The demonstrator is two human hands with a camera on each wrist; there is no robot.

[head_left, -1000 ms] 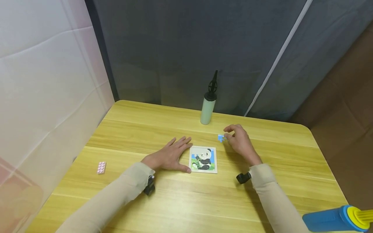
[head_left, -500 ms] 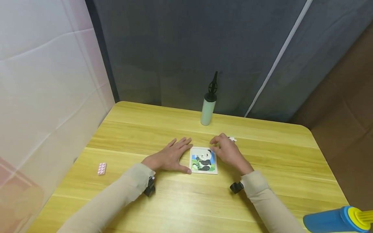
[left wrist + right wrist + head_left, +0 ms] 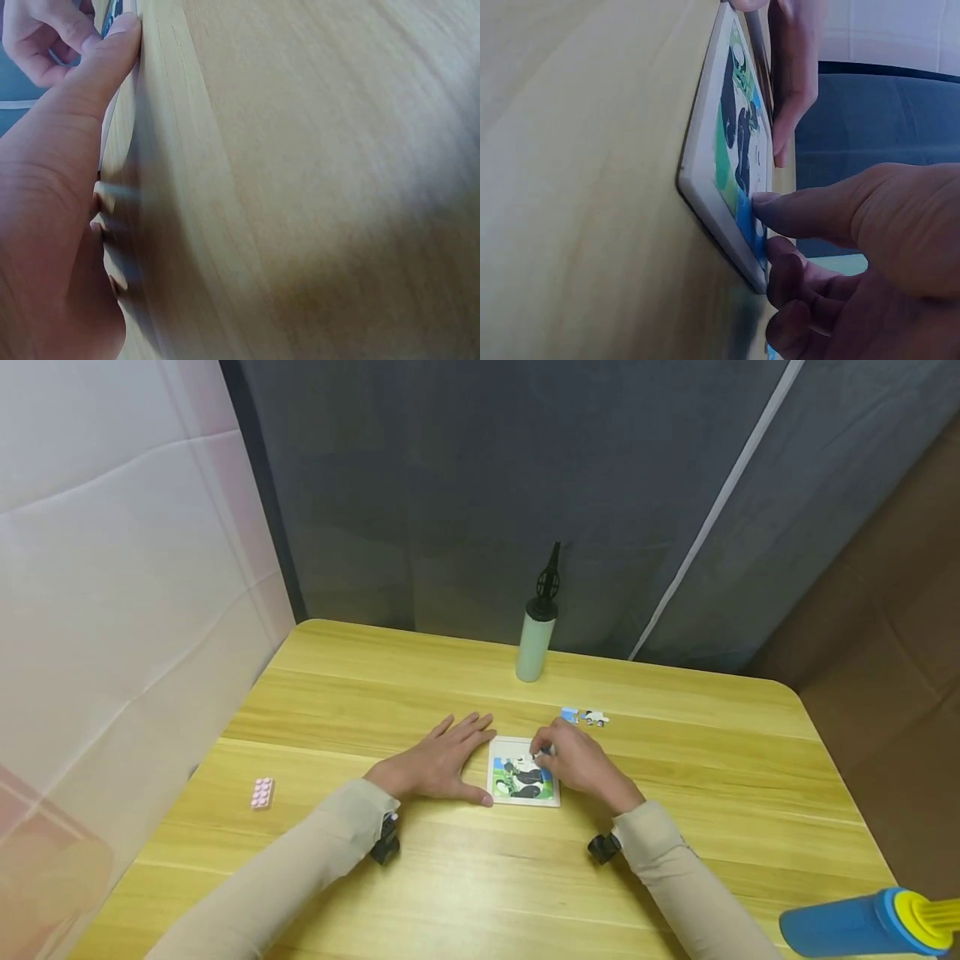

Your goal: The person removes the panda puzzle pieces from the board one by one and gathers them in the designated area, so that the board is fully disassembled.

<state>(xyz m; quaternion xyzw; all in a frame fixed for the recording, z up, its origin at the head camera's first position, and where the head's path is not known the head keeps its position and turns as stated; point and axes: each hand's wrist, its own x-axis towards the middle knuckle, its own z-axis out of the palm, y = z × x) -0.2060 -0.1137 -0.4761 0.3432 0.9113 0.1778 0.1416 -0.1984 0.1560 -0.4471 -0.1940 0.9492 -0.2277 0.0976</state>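
Observation:
A square panda puzzle (image 3: 512,782) in a white frame lies on the wooden table; its upper left part shows pale bare backing. My left hand (image 3: 435,764) lies spread along the puzzle's left side, with the thumb (image 3: 112,45) against the frame at the near corner. My right hand (image 3: 577,760) is over the upper right corner, thumb and index finger pinching at a puzzle piece (image 3: 760,228) there; the fingertips partly hide it. Two loose puzzle pieces, a blue one (image 3: 570,715) and a black-and-white one (image 3: 596,718), lie just beyond the right hand.
A pale green hand pump (image 3: 533,647) with a black nozzle stands near the back edge. A pink toy brick (image 3: 262,793) sits at the left. At the lower right is a blue cylinder with a yellow end (image 3: 832,927). Dark curtain (image 3: 450,485) hangs behind the table.
My right hand has moved from the loose pieces left and nearer to the puzzle's upper right corner, where its fingertips now pinch. Both loose pieces have come into view. The left hand stays put.

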